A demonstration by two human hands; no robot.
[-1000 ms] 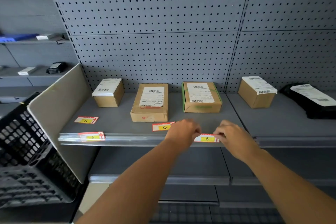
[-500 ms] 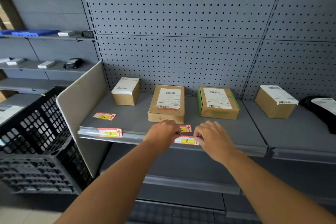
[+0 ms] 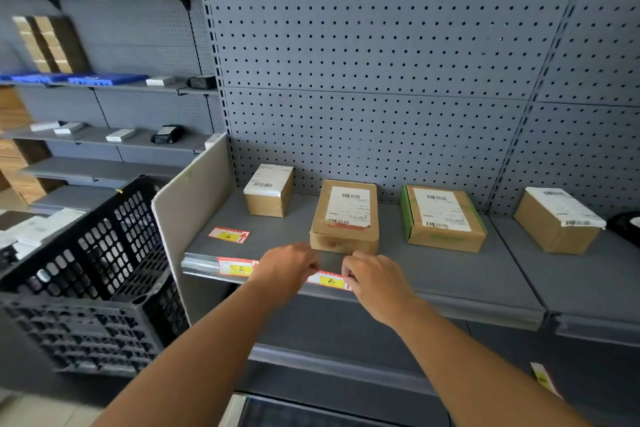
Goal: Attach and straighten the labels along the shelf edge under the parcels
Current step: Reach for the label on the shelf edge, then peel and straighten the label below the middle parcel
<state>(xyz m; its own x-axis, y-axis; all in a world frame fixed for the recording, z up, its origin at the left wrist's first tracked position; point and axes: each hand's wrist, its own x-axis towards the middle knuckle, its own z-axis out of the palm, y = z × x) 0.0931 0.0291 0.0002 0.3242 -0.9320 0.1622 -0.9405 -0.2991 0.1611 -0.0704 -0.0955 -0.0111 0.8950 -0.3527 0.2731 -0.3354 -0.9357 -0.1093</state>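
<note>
- Grey metal makes up the shelf (image 3: pixel 433 274), and a grey wall full of little holes (image 3: pixel 381 80) is seen behind it.
- A red and white paper label with a yellow patch marked B (image 3: pixel 330 281) is placed on the front edge of the shelf, below the tall brown box with a white sticker (image 3: pixel 346 217).
- The B label is pinched at its left end by the left hand (image 3: pixel 287 265), with the fingers curled in tight.
- Its right end is pinched by the right hand (image 3: pixel 372 279) in the same way, so both hands are clamped on the one label and are kept close together.
- A second red and white label marked A (image 3: pixel 239 267) is seen on the shelf edge, just left of the left hand.
- A third label marked G (image 3: pixel 228 236) is laid flat on top of the shelf, a bit crooked, in front of the small brown box with a white top (image 3: pixel 268 191).
- A flat brown box with green tape (image 3: pixel 441 218) is set to the right of the tall box.
- Another brown box with a white sticker (image 3: pixel 557 218) is seen further right, on the next shelf part.
- A black plastic crate with holes (image 3: pixel 86 274) is found on the left, beside a pale side board (image 3: pixel 188 218).
</note>
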